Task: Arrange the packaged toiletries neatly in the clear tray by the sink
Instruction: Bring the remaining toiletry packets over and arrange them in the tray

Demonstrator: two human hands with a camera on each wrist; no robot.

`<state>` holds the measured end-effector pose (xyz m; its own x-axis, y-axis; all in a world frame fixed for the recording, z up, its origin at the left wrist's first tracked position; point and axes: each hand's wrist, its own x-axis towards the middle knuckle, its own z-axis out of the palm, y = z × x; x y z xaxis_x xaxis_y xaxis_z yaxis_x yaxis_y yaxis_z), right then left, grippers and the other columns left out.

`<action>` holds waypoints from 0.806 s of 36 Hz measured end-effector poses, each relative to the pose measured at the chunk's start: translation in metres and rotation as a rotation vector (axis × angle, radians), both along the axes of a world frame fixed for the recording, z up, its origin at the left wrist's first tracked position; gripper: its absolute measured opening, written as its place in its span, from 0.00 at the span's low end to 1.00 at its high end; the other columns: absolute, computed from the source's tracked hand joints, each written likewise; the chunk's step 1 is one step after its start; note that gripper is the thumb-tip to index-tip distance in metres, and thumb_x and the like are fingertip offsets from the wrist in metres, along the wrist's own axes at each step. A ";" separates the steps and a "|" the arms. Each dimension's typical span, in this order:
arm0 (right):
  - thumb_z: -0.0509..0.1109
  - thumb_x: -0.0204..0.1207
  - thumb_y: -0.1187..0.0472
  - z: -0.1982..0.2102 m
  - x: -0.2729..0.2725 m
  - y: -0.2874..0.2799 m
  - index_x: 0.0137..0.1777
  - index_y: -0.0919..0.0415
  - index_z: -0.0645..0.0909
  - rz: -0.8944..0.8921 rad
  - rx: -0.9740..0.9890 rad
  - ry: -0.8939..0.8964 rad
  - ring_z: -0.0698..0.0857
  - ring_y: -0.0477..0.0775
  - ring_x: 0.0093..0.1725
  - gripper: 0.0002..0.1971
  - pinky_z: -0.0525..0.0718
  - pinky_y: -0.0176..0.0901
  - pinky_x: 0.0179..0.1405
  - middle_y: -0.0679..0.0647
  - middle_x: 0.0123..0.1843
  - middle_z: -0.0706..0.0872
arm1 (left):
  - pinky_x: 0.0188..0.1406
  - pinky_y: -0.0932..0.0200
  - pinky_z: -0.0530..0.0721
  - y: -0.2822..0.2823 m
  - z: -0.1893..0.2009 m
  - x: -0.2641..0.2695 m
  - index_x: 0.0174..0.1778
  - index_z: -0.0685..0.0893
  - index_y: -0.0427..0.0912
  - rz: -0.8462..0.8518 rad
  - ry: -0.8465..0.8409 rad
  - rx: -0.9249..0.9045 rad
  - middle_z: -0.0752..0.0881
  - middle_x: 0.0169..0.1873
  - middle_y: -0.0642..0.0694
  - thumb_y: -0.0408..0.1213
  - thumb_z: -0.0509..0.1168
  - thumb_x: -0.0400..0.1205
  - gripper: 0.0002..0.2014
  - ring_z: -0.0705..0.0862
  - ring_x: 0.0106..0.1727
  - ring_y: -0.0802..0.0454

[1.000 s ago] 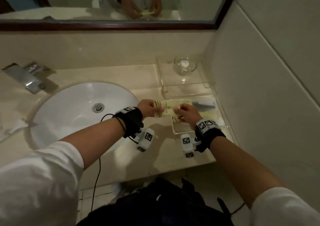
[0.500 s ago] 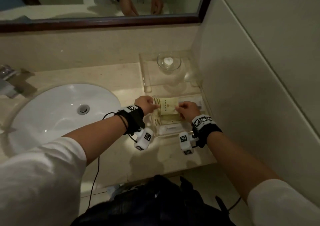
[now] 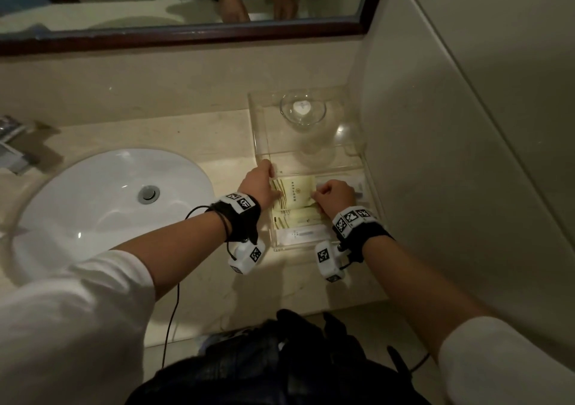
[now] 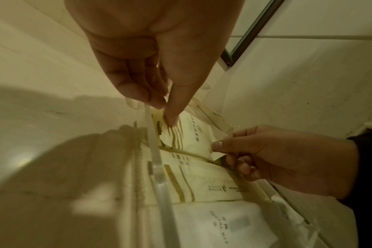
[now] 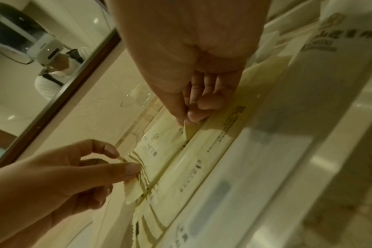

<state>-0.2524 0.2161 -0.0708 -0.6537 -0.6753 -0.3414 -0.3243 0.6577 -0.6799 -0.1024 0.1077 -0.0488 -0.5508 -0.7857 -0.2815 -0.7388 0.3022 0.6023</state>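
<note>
Nearest the tabletop edge, a white flat packet (image 3: 297, 234) lies in the clear plastic tray (image 3: 371, 193), with pale yellow sachets behind it. The left hand (image 3: 259, 183) and right hand (image 3: 334, 194) each pinch one end of the top pale yellow striped sachet (image 3: 295, 193), fingers curled on it. Further back sits a small glass bowl (image 3: 302, 110), sink (image 3: 109, 199) off left.

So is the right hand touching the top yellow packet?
Touching. In the right wrist view the right hand pinches the yellow packet by its edge, thumb and fingertips closed on it.
</note>
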 end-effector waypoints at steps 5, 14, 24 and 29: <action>0.75 0.70 0.63 0.003 0.001 0.002 0.41 0.56 0.77 0.088 -0.083 0.116 0.81 0.49 0.38 0.07 0.83 0.43 0.42 0.51 0.40 0.83 | 0.51 0.58 0.77 -0.001 -0.006 0.003 0.52 0.82 0.38 -0.208 0.042 -0.173 0.76 0.54 0.40 0.26 0.74 0.69 0.16 0.79 0.54 0.43; 0.68 0.74 0.70 -0.003 0.008 0.006 0.62 0.68 0.81 0.547 -0.236 0.334 0.78 0.57 0.59 0.16 0.74 0.39 0.64 0.62 0.61 0.79 | 0.64 0.47 0.78 0.003 -0.012 0.011 0.66 0.82 0.39 -0.432 -0.038 -0.296 0.81 0.62 0.39 0.41 0.66 0.81 0.18 0.77 0.65 0.41; 0.74 0.71 0.63 0.000 0.003 0.003 0.67 0.66 0.77 0.588 -0.113 0.333 0.76 0.54 0.60 0.23 0.73 0.39 0.64 0.58 0.63 0.76 | 0.65 0.49 0.76 -0.002 -0.015 0.010 0.70 0.77 0.37 -0.539 -0.108 -0.332 0.77 0.65 0.38 0.46 0.70 0.78 0.27 0.75 0.65 0.40; 0.76 0.69 0.65 -0.005 0.003 0.001 0.66 0.66 0.77 0.571 -0.145 0.300 0.76 0.50 0.56 0.24 0.76 0.40 0.64 0.58 0.62 0.76 | 0.59 0.48 0.80 -0.004 -0.012 0.010 0.70 0.75 0.38 -0.566 -0.171 -0.325 0.75 0.64 0.39 0.45 0.70 0.78 0.27 0.78 0.61 0.41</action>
<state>-0.2498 0.2174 -0.0762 -0.2316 -0.9695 -0.0802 -0.7843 0.2348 -0.5743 -0.0922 0.1036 -0.0608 -0.8713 -0.4488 -0.1988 -0.4901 0.8169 0.3040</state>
